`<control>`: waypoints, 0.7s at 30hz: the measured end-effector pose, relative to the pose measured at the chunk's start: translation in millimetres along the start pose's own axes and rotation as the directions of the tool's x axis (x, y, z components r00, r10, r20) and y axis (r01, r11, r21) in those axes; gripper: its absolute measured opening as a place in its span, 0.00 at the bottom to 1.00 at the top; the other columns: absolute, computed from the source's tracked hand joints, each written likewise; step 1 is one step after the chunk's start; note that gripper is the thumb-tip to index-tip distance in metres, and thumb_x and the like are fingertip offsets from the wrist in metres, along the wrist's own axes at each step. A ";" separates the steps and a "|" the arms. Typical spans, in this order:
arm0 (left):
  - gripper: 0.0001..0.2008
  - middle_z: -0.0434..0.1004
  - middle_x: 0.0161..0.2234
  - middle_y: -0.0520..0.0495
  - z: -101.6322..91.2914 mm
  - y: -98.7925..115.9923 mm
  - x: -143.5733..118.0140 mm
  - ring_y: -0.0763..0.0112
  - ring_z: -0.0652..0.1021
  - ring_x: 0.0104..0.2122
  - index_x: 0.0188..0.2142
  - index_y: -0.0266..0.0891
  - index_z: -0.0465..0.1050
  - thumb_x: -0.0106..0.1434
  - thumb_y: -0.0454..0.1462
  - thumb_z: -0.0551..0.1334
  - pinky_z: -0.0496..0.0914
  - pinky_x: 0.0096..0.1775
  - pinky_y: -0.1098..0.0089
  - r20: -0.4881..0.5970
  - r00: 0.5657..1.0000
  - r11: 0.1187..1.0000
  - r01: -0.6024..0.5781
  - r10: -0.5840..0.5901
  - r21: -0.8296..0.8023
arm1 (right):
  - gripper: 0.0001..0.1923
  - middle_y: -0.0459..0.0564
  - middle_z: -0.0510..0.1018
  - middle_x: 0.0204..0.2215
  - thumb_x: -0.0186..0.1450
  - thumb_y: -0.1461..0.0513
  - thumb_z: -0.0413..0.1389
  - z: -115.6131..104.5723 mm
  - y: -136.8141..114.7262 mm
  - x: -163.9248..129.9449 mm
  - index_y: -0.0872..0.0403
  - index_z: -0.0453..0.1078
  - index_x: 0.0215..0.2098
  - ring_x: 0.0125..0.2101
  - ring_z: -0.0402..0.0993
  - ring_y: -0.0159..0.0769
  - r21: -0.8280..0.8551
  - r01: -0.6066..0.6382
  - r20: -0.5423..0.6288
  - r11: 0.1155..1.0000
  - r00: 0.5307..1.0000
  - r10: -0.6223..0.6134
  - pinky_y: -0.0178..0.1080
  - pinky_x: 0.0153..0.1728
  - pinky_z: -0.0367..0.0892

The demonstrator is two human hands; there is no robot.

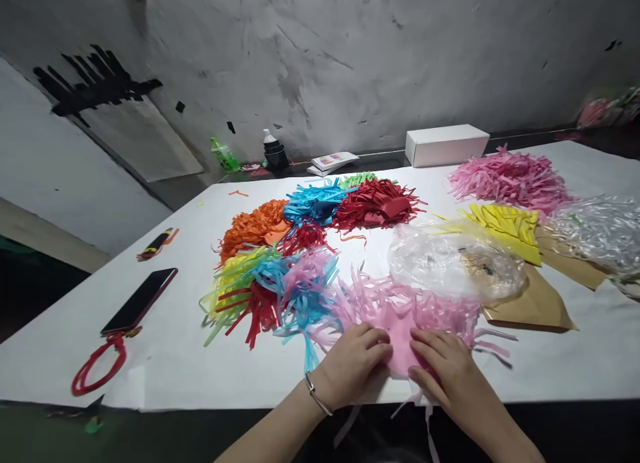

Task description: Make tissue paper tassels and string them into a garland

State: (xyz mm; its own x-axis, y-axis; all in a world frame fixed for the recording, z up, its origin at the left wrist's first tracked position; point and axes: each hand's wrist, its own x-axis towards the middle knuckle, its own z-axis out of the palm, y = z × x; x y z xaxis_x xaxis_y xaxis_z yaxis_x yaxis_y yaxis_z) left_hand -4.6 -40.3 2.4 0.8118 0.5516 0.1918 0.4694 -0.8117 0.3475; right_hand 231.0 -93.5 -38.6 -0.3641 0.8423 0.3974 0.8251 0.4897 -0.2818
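Note:
Close to the table's front edge lies a pink fringed tissue paper (401, 343), its cut strips spread away from me and some hanging over the edge. My left hand (353, 363), with a bracelet at the wrist, has its fingers curled onto the left side of the uncut middle; the thumb is hidden. On the right side, my right hand (445, 370) grips the same paper, fingers bent over it. Just left of my hands is a pile of mixed fringed strips (280, 283) in yellow, green, red, blue and pink, touching the pink fringe.
Behind lie orange fringe (255, 226), blue fringe (315, 202) and dark red fringe (377, 203). To the right are a clear plastic bag (415, 260), brown paper (533, 302), yellow fringe (505, 226) and pink fringe (510, 176). A phone (140, 302) lies left; a white box (447, 145) stands behind.

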 end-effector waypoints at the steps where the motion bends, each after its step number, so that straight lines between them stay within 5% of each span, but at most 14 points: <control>1: 0.08 0.79 0.45 0.43 1.5 0.0 -0.7 0.63 0.76 0.42 0.45 0.39 0.74 0.68 0.32 0.58 0.72 0.44 0.63 -0.022 0.999 0.999 0.027 -0.027 -0.020 | 0.14 0.53 0.79 0.52 0.69 0.59 0.56 -3.1 4.4 -3.7 0.51 0.73 0.52 0.51 0.74 0.46 -0.007 0.002 -0.028 1.000 1.000 -0.002 0.50 0.50 0.71; 5: 0.07 0.79 0.43 0.43 1.5 -0.7 -7.6 0.63 0.76 0.42 0.42 0.39 0.74 0.69 0.32 0.57 0.72 0.43 0.64 -0.082 0.993 0.991 0.072 -0.082 -0.114 | 0.15 0.54 0.79 0.51 0.70 0.58 0.56 -14.3 9.1 -12.2 0.53 0.71 0.53 0.52 0.74 0.47 -0.038 0.013 -0.116 0.999 0.993 -0.017 0.52 0.53 0.67; 10: 0.08 0.80 0.42 0.44 0.9 6.1 -11.5 0.62 0.76 0.42 0.41 0.39 0.73 0.71 0.32 0.55 0.71 0.44 0.61 -0.132 0.980 0.980 0.131 -0.151 -0.148 | 0.14 0.51 0.80 0.49 0.70 0.62 0.56 -22.3 -9.3 -4.3 0.53 0.71 0.53 0.53 0.73 0.43 0.016 0.115 -0.086 0.993 0.990 -0.114 0.51 0.61 0.58; 14: 0.07 0.79 0.45 0.43 0.9 10.0 -10.6 0.60 0.74 0.50 0.41 0.38 0.71 0.69 0.29 0.55 0.68 0.54 0.56 -0.140 0.988 0.992 0.043 -0.059 -0.118 | 0.12 0.50 0.82 0.42 0.72 0.57 0.55 -21.6 -15.0 2.9 0.55 0.72 0.49 0.46 0.76 0.42 0.045 0.085 -0.105 0.995 0.991 -0.080 0.49 0.59 0.57; 21: 0.08 0.79 0.44 0.41 7.8 9.4 -8.8 0.63 0.77 0.46 0.41 0.37 0.70 0.67 0.28 0.55 0.72 0.51 0.62 -0.076 0.996 0.991 -0.049 0.040 -0.124 | 0.20 0.53 0.77 0.54 0.74 0.52 0.49 8.6 -12.5 16.2 0.48 0.69 0.59 0.50 0.73 0.45 -0.177 -0.029 -0.042 0.984 0.999 0.022 0.47 0.50 0.65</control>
State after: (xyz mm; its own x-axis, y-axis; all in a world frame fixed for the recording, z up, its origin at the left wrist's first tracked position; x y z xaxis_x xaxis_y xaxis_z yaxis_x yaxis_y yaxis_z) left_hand -4.6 -54.2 -3.2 0.8011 0.5317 0.2749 0.3823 -0.8079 0.4485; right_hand 211.0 -84.0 -36.2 -0.3275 0.8426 0.4275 0.8987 0.4175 -0.1344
